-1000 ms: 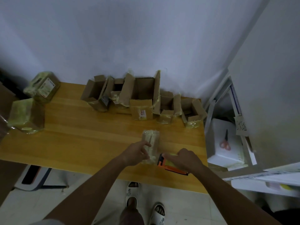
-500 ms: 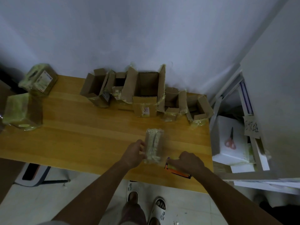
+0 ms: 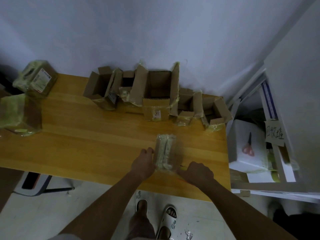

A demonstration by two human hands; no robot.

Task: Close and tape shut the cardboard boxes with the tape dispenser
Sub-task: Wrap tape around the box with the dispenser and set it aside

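**Taping the small box at the desk's front edge**

The left hand [image 3: 143, 161] braces the small taped box [image 3: 165, 151]; the right hand [image 3: 197, 172] is curled on what I take for the tape dispenser, mostly hidden. Pull tape straight along the seam, then press it flat. The open boxes [image 3: 159, 94] behind look empty, though shadowed

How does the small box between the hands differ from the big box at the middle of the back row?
The small box is closed and wrapped in tape; the big box stands open, flaps up. The small box lies near the table's front edge, the left hand against its side; the big box sits by the wall, untouched. The small box is narrower. Both are brown cardboard.
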